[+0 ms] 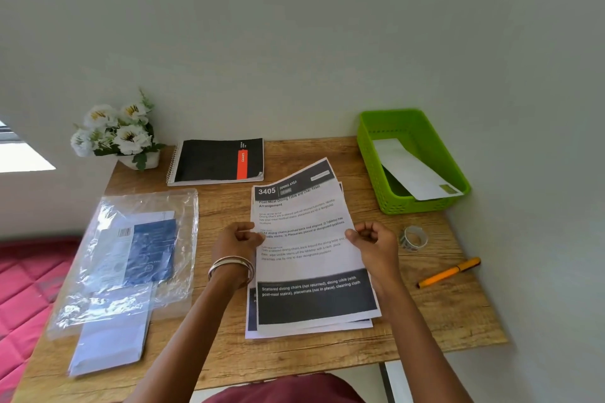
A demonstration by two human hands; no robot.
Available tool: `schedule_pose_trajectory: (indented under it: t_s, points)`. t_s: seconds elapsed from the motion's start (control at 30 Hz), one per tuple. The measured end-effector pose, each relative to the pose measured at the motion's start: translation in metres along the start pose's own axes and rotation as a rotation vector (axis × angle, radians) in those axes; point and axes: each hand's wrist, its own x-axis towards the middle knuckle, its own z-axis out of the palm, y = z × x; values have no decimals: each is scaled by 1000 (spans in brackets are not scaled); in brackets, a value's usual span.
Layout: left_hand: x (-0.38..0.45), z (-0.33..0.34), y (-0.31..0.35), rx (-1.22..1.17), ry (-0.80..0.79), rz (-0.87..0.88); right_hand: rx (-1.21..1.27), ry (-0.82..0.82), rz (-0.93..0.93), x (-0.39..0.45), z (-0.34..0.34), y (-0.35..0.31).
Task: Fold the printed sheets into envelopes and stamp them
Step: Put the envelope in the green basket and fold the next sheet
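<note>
Two hands on top printed sheet [307,239], lifted slightly askew off paper stack [311,329] at bench [458,311] centre, left of green basket [406,203]. Left hand [236,240] and right hand [375,244]: fingers curled, pinching opposite side edges. Advice: square corners before creasing; fold in even thirds. Envelopes [108,347] far left of basket.

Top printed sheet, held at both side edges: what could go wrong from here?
1. Both hands, left and right, pinch the top printed sheet only at mid-edges, and it sits skewed over the stack, so a fold may come out crooked.
2. The sheet below may drag along.
3. The tape roll and orange pen near the right hand could get knocked.
</note>
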Motion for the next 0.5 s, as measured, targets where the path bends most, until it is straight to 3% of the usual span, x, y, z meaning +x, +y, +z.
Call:
schedule_pose_trajectory:
  t_s: [0.13,0.27,0.5]
  points:
    - [8,-2,6,-84,-38,13,153,-84,95,5,-10,1]
    - [17,-4,11,-189,-117,13,216,-120,79,7,-14,-1]
    - [23,-3,10,-26,-113,141,30,-175,49,16,-11,1]
